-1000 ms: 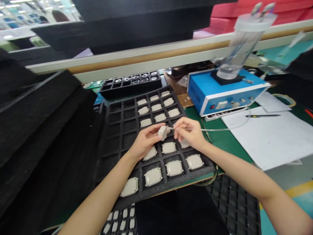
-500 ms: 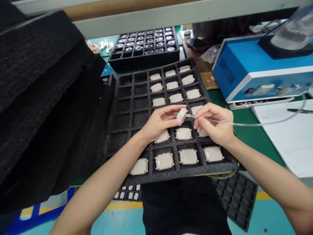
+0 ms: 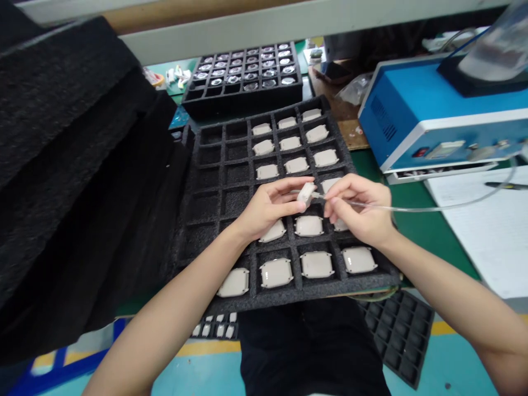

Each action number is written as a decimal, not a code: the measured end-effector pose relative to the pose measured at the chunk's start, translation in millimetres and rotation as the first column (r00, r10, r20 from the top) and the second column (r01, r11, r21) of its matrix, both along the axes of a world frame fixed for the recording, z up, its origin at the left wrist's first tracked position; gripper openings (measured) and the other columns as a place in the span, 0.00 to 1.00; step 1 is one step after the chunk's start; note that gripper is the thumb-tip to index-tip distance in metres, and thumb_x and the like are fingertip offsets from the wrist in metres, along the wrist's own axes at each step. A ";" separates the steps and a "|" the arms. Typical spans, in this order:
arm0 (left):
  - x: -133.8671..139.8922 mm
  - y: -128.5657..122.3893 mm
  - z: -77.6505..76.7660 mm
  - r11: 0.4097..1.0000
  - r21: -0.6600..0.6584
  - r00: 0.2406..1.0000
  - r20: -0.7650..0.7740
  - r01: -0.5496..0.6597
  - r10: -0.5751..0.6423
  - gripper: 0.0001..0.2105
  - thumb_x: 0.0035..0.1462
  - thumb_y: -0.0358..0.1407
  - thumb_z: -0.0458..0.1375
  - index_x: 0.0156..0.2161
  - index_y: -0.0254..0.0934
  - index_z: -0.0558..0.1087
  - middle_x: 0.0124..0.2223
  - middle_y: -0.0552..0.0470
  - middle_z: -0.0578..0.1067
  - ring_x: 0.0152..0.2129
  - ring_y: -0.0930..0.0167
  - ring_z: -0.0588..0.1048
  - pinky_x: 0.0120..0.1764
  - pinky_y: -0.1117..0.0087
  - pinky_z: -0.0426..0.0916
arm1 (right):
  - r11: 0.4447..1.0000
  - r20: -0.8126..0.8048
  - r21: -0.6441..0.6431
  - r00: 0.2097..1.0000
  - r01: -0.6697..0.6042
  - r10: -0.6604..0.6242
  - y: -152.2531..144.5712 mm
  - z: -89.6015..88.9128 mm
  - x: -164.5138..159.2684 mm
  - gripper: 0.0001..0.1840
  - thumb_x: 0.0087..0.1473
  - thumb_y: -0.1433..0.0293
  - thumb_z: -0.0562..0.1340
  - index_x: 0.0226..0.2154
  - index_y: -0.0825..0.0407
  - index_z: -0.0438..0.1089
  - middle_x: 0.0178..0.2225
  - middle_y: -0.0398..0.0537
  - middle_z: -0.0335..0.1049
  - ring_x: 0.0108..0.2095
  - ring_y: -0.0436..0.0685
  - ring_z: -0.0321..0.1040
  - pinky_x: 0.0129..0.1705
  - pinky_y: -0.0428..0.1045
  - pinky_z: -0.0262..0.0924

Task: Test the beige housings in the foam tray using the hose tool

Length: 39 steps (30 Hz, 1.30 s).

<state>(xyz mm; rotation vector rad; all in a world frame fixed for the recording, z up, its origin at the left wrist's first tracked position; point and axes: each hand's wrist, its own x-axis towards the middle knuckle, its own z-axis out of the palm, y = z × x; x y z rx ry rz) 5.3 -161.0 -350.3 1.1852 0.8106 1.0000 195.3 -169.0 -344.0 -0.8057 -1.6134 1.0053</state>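
Note:
My left hand (image 3: 268,206) pinches a beige watch case (image 3: 306,194) on edge between thumb and fingers, above the foam tray. In my right hand (image 3: 361,209), closed fingers grip the end of a thin clear tube (image 3: 416,209). The tube's pale tip meets or nearly meets the right side of the watch case; actual contact is too small to tell. Beneath both hands, the black foam tray (image 3: 303,286) has beige watch cases lying flat in many compartments. The left columns of compartments are mostly bare.
A blue machine (image 3: 449,118) with switches stands at the right, the tube curving toward its front. Paper (image 3: 474,225) with a pen (image 3: 505,186) lies below it. Black foam sheets (image 3: 82,165) stack high at left. Another tray (image 3: 243,102) with round shiny parts sits behind.
Both hands keep nearly the same pose. My right hand has shifted very slightly left; the watch case and tube tip remain together. The view has moved a little.

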 end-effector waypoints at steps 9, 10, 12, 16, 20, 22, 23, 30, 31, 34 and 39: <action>1.8 0.4 5.6 0.992 -0.098 0.997 -0.034 -0.076 0.073 0.20 0.38 0.33 0.70 0.42 0.41 0.79 0.44 0.48 0.79 0.46 0.60 0.74 0.54 0.61 0.63 | 0.999 -0.043 -0.028 0.998 -0.046 0.045 4.2 -3.8 -0.8 0.02 0.47 0.74 0.57 0.27 0.53 0.65 0.18 0.40 0.67 0.16 0.46 0.62 0.21 0.43 0.58; 1.7 0.3 5.9 0.992 -0.101 0.997 -0.037 -0.073 0.070 0.20 0.38 0.33 0.70 0.42 0.41 0.79 0.44 0.48 0.79 0.46 0.60 0.74 0.55 0.61 0.63 | 0.998 -0.044 -0.036 0.998 -0.046 0.045 4.4 -4.1 -0.9 0.02 0.47 0.74 0.57 0.27 0.53 0.65 0.18 0.40 0.67 0.16 0.45 0.62 0.21 0.43 0.58; 1.6 0.0 6.5 0.992 -0.103 0.997 -0.041 -0.070 0.066 0.19 0.38 0.34 0.70 0.41 0.42 0.79 0.43 0.48 0.79 0.46 0.61 0.74 0.55 0.62 0.63 | 0.998 -0.048 -0.049 0.998 -0.046 0.044 4.3 -4.2 -1.1 0.02 0.47 0.74 0.57 0.27 0.53 0.65 0.18 0.40 0.67 0.16 0.45 0.61 0.21 0.43 0.58; 1.4 -0.1 6.4 0.993 -0.092 0.996 -0.050 -0.077 0.072 0.20 0.38 0.34 0.70 0.42 0.41 0.79 0.44 0.47 0.79 0.47 0.59 0.74 0.54 0.60 0.64 | 0.997 -0.060 -0.053 0.997 -0.061 0.058 4.6 -4.4 -1.6 0.02 0.47 0.74 0.58 0.27 0.53 0.65 0.18 0.39 0.67 0.16 0.45 0.61 0.22 0.42 0.58; 1.1 0.2 6.0 0.994 -0.088 0.997 -0.051 -0.066 0.062 0.19 0.40 0.34 0.69 0.42 0.42 0.79 0.46 0.47 0.79 0.47 0.60 0.74 0.55 0.61 0.64 | 0.996 -0.070 -0.050 0.995 -0.073 0.069 5.3 -5.1 -1.5 0.02 0.47 0.74 0.58 0.28 0.53 0.65 0.18 0.39 0.67 0.16 0.45 0.61 0.21 0.42 0.58; 1.1 0.3 6.0 0.994 -0.086 0.997 -0.046 -0.063 0.059 0.19 0.40 0.34 0.69 0.42 0.42 0.79 0.46 0.47 0.79 0.47 0.60 0.74 0.55 0.61 0.64 | 0.996 -0.064 -0.057 0.996 -0.068 0.064 5.4 -5.2 -1.3 0.02 0.47 0.74 0.58 0.28 0.53 0.65 0.18 0.39 0.67 0.16 0.45 0.61 0.21 0.42 0.58; 1.1 0.4 6.0 0.994 -0.086 0.997 -0.044 -0.065 0.062 0.19 0.40 0.34 0.69 0.42 0.42 0.79 0.46 0.47 0.79 0.47 0.60 0.74 0.55 0.61 0.64 | 0.996 -0.057 -0.062 0.997 -0.063 0.060 5.3 -5.1 -1.2 0.02 0.47 0.73 0.58 0.28 0.53 0.65 0.18 0.39 0.67 0.16 0.45 0.61 0.21 0.42 0.58; -0.2 0.4 4.7 0.995 -0.078 0.998 -0.038 -0.054 0.051 0.19 0.40 0.33 0.69 0.42 0.42 0.79 0.46 0.47 0.79 0.47 0.61 0.74 0.54 0.64 0.64 | 0.996 -0.050 -0.066 0.997 -0.055 0.052 4.5 -3.9 -1.4 0.01 0.46 0.73 0.58 0.27 0.53 0.65 0.18 0.39 0.67 0.16 0.45 0.61 0.21 0.43 0.58; -0.3 0.3 4.6 0.996 -0.078 0.998 -0.039 -0.049 0.046 0.19 0.40 0.33 0.69 0.42 0.42 0.79 0.46 0.47 0.79 0.47 0.61 0.74 0.54 0.64 0.64 | 0.996 -0.055 -0.062 0.997 -0.059 0.056 4.5 -3.9 -1.5 0.01 0.46 0.73 0.58 0.27 0.53 0.66 0.18 0.39 0.67 0.16 0.45 0.61 0.21 0.43 0.58; 0.0 0.0 4.9 0.996 -0.080 0.998 -0.040 -0.045 0.042 0.19 0.41 0.34 0.69 0.42 0.42 0.79 0.45 0.48 0.79 0.47 0.62 0.74 0.54 0.63 0.63 | 0.996 -0.060 -0.052 0.996 -0.065 0.062 4.7 -4.2 -1.5 0.02 0.46 0.74 0.58 0.27 0.53 0.66 0.18 0.40 0.68 0.16 0.45 0.61 0.21 0.42 0.58; 1.3 -0.3 6.8 0.994 -0.089 0.997 -0.036 -0.070 0.067 0.19 0.39 0.34 0.70 0.41 0.41 0.79 0.44 0.47 0.79 0.46 0.61 0.74 0.54 0.62 0.64 | 0.997 -0.035 -0.066 0.998 -0.049 0.046 5.1 -4.2 -1.3 0.02 0.46 0.73 0.58 0.27 0.53 0.66 0.18 0.40 0.68 0.16 0.46 0.62 0.21 0.43 0.59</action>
